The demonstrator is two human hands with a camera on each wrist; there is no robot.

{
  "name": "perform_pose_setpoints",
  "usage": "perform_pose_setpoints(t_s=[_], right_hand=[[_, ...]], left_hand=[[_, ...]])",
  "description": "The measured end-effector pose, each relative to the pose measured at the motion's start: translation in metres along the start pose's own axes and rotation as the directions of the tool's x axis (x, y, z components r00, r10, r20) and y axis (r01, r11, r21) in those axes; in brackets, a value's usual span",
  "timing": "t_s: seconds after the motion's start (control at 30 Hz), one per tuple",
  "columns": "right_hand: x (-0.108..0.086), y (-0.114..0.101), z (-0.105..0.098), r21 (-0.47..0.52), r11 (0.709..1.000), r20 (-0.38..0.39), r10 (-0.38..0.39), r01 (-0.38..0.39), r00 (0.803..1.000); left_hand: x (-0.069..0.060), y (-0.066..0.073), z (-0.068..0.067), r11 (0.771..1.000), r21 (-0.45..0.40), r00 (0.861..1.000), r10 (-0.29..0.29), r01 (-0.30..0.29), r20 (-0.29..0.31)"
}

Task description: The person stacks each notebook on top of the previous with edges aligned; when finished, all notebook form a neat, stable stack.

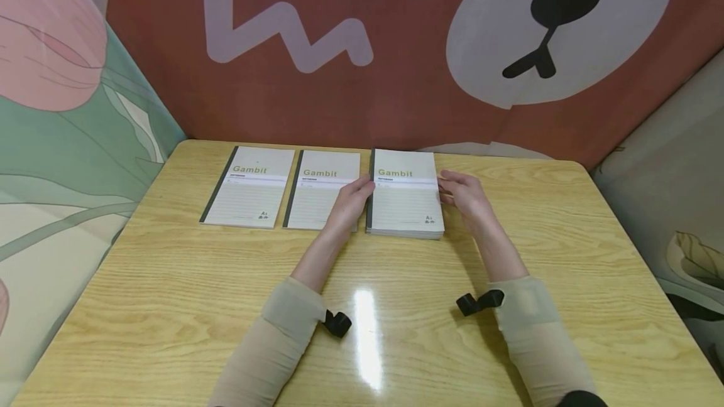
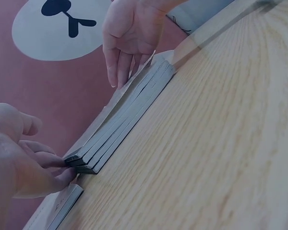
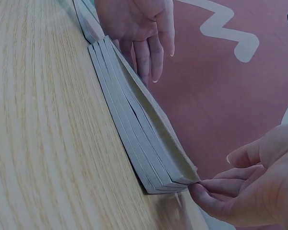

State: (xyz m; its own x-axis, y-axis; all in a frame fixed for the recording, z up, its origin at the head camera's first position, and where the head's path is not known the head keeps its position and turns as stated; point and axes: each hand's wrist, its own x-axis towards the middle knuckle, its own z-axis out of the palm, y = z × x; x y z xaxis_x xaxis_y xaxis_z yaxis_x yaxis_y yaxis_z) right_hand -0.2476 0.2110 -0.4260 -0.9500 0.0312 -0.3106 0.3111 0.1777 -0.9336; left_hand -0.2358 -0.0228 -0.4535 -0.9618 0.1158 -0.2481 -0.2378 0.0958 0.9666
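Closest in, two pale sleeves (image 1: 274, 331) reached up the wood-grain counter (image 1: 164, 306), a black wrist device (image 1: 337, 324) beside the cuff on one side, another on the other, and a bright streak of glare between them. Beyond came the hands! The left hand (image 1: 349, 204) lay along the dark spine side of the notebook stack (image 1: 404, 200), fingertips touching it; the right hand (image 1: 468, 198) met the opposite edge, fingers loosely extended. Neither clenched, neither grasped: both were released, simply flanking the pile.

And the stack itself? Flat on the counter, right between the two hands, its long axis running away from the person, spine to the left, "Gambit" reading upright with the top towards the wall. Both wrist views caught a gap beneath its raised top cover.

Left of it lay the middle notebook (image 1: 319, 165), partly hidden behind the left hand, then the leftmost notebook (image 1: 251, 190), both pointing the same way. Farthest back stood the reddish-brown wall (image 1: 396, 99), bearing a white zigzag (image 1: 220, 39).
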Motion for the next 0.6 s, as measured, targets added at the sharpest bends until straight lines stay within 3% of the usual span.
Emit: perform_pose_setpoints(t_s=[0.6], right_hand=[[-0.0002, 0.0012, -0.0025, -0.061, 0.998, 0.049, 0.004, -0.001, 0.999]], left_hand=[[-0.0006, 0.0005, 0.0019, 0.998, 0.058, 0.999, -0.021, 0.018, 0.047]])
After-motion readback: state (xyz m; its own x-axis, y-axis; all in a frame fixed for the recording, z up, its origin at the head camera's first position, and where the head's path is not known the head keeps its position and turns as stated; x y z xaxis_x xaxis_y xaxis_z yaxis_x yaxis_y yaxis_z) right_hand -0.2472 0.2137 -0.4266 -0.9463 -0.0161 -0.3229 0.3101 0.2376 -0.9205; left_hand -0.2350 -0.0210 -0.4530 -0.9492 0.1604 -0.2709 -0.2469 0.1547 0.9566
